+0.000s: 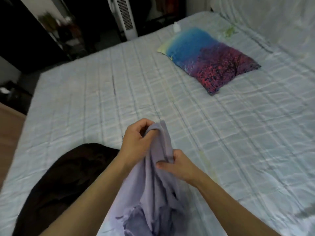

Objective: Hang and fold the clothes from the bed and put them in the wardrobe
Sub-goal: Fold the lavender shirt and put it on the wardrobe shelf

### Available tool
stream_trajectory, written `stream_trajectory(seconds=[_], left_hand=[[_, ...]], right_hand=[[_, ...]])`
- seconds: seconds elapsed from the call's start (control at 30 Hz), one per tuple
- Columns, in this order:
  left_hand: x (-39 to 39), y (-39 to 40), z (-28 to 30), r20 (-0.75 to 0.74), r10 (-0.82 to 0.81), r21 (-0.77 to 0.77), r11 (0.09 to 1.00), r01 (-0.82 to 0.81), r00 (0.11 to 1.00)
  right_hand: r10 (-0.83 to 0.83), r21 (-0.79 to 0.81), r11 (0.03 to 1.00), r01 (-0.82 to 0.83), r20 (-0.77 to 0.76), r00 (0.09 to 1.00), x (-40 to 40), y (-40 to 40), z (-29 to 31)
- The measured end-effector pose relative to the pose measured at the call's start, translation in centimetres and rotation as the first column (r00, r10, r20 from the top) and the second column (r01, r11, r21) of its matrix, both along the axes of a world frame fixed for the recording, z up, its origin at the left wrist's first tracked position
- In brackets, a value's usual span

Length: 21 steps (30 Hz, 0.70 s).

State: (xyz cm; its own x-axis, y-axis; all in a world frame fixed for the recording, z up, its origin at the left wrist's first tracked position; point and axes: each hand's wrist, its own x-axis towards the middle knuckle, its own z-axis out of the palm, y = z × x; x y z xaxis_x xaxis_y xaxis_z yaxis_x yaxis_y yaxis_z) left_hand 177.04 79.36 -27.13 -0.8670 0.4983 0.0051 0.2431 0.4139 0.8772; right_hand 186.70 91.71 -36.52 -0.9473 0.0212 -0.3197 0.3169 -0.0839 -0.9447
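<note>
A lilac garment [150,184] hangs bunched between both hands above the near edge of the bed [238,125]. My left hand [136,140] grips its top edge, fingers curled around the cloth. Just below and to the right, my right hand [177,164] pinches a fold of the same garment. Its lower part trails down out of the frame. A dark brown garment [64,181] lies heaped on the bed to the left, under my left forearm.
The bed has a pale checked quilt. A blue, purple and pink pillow [209,60] lies at the far right. A white tower fan [124,16] stands past the bed's far edge beside dark furniture. Wooden floor [8,130] shows at the left.
</note>
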Motion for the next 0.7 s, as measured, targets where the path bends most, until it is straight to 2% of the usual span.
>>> stream_trajectory(seconds=[0.17,0.3,0.47,0.6,0.7], left_hand=[[-2.2,-4.3,9.7,-0.21,0.047,-0.01,0.999,-0.05,0.977],[-2.9,-7.9,15.7,-0.253,0.222,0.09,0.974,-0.206,0.942],[-3.4,-11.2,21.1,-0.273,0.347,0.228,0.929,-0.29,0.897],[-4.3,-15.2,24.1,-0.314,0.413,0.3,0.897,-0.324,0.855],[-5.2,-18.2,24.6,-0.308,0.475,0.348,0.863,-0.367,0.824]], right_hand=[[0.049,0.133,0.991,-0.024,-0.184,0.982,-2.3,-1.5,6.6],[0.15,0.317,0.946,-0.065,-0.25,0.957,-3.3,-1.2,11.0],[0.197,0.581,0.813,-0.046,-0.2,0.96,-4.3,-1.3,10.9],[0.244,0.707,0.703,-0.079,-0.136,0.96,-4.6,-0.3,10.4],[0.291,0.802,0.577,-0.152,-0.028,0.956,-3.7,0.7,10.4]])
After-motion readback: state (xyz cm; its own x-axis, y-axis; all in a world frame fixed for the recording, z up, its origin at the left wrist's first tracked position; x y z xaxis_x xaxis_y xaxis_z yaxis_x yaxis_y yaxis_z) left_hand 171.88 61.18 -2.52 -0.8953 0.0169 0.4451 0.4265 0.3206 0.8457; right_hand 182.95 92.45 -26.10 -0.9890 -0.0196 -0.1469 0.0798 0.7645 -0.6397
